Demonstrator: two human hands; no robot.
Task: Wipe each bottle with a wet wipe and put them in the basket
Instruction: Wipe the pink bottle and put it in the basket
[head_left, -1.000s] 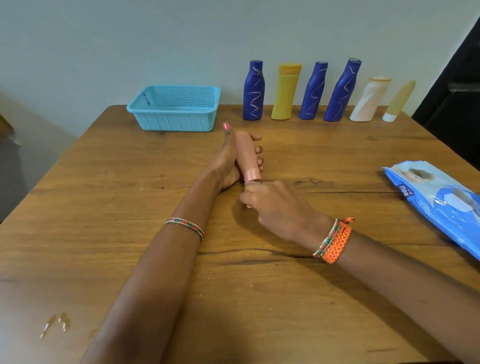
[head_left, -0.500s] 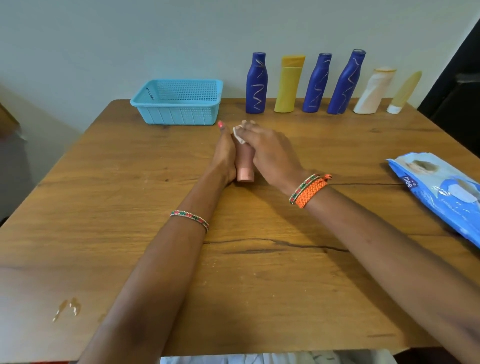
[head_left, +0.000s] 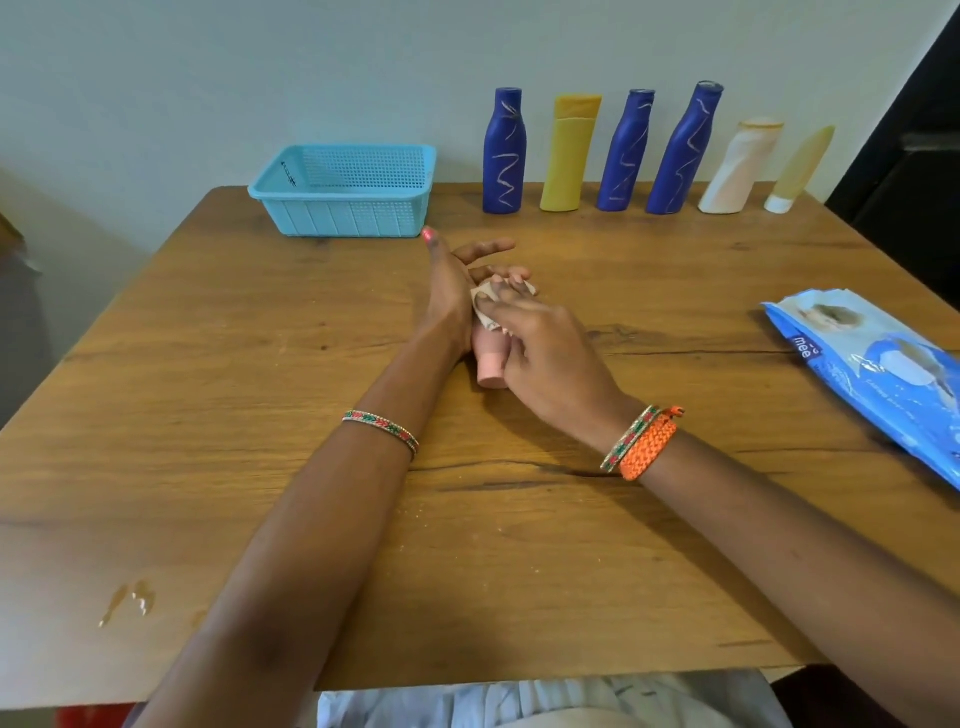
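Pink bottle (head_left: 488, 358) lies at the centre of the wooden table (head_left: 260, 364), cap toward the person, cradled in the left hand (head_left: 452, 291), whose fingers curl under and around its body. The right hand (head_left: 545, 353) pinches a folded wet wipe (head_left: 485, 306) against the bottle's upper side. The blue basket (head_left: 345, 192) stands at the far edge, beside six upright bottles; a wipes pack (head_left: 878, 374) lies right.

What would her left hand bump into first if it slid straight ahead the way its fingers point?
Probably a blue bottle in the row at the wall; the left hand points up and slightly right, though depth is unclear.
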